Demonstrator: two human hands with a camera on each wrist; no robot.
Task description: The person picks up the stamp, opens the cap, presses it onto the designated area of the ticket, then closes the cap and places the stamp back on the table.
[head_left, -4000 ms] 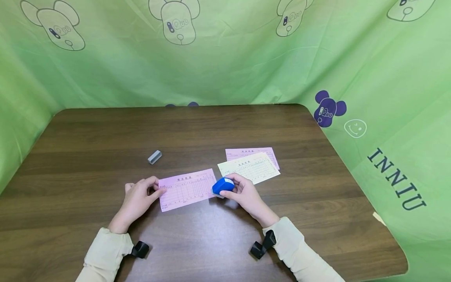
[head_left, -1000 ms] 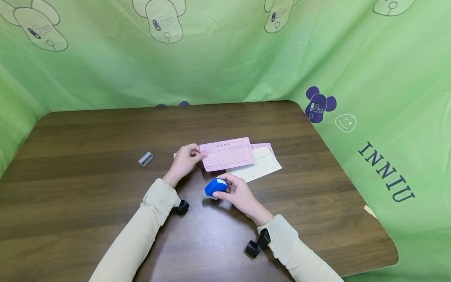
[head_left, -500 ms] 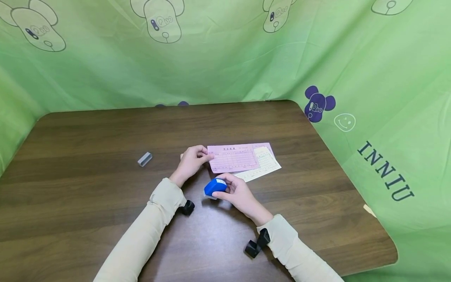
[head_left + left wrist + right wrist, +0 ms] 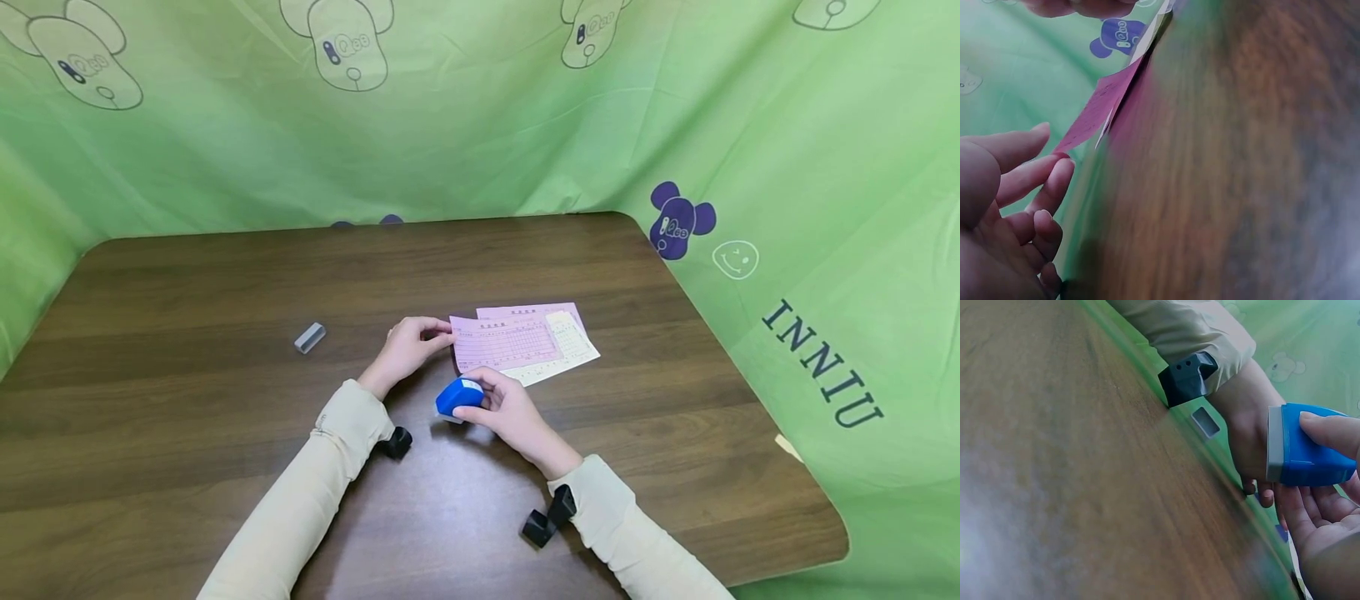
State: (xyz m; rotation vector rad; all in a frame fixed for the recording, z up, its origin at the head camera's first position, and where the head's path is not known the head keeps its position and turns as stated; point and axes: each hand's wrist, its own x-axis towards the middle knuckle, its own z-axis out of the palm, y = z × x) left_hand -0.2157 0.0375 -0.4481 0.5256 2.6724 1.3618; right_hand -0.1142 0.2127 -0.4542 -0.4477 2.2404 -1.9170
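Observation:
In the head view my left hand is at the left edge of a pink printed slip. The left wrist view shows its thumb apart from the index finger, the slip's raised corner right at the fingertips. This slip lies over a white printed slip and part of another pink slip. My right hand holds a blue stamp between thumb and fingers, just in front of the slips. Its pale grey base faces the table, and the stamp stands slightly above the wood.
A small grey stamp cap lies on the brown wooden table, left of the slips. Black cameras are worn at both wrists. Green printed cloth hangs behind the table and at its sides.
The left hand has carried the pink slip from beside the stamp up and right onto the other slips. Its fingers have since loosened at the edge. The right hand keeps holding the stamp.

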